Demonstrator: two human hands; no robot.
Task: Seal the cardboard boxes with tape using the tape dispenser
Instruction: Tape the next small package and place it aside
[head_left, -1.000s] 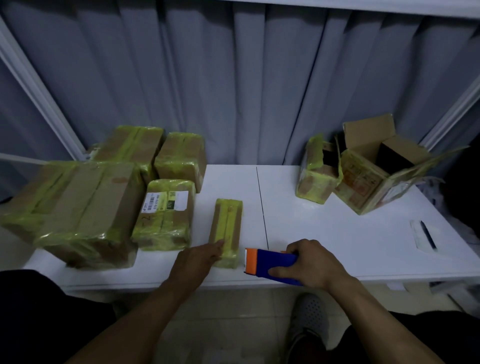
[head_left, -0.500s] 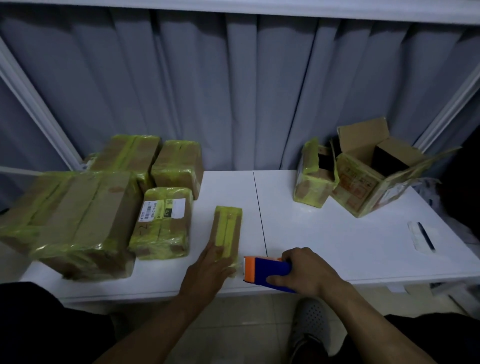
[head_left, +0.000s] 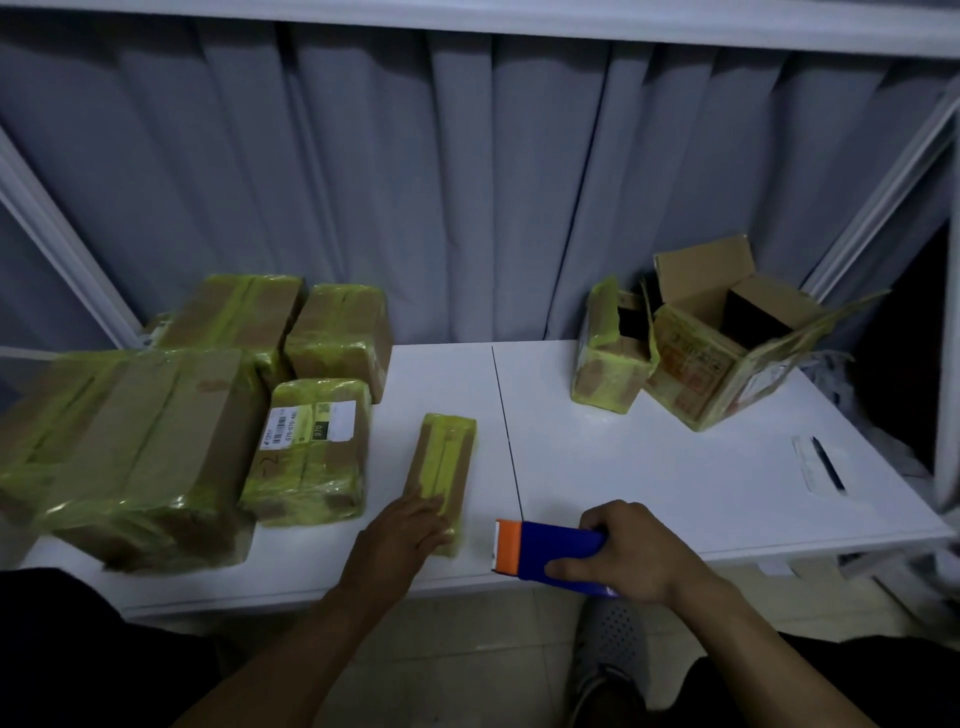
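A small narrow cardboard box (head_left: 447, 457) wrapped in yellow-green tape lies on the white table (head_left: 649, 467) near its front edge. My left hand (head_left: 402, 535) rests flat on the near end of this box, fingers spread. My right hand (head_left: 631, 553) grips a blue tape dispenser (head_left: 550, 556) with an orange front, held just right of the small box at the table's front edge. A narrow gap separates the dispenser's orange end from the box.
Several taped boxes (head_left: 140, 447) crowd the table's left side, one bearing a white label (head_left: 306, 423). Two opened boxes (head_left: 717, 358) stand at the back right. A paper slip with a pen (head_left: 823, 462) lies at the right. Grey curtains hang behind.
My left hand slid from the box's left side onto its near end and now presses on top. The dispenser in my right hand stayed in about the same place.
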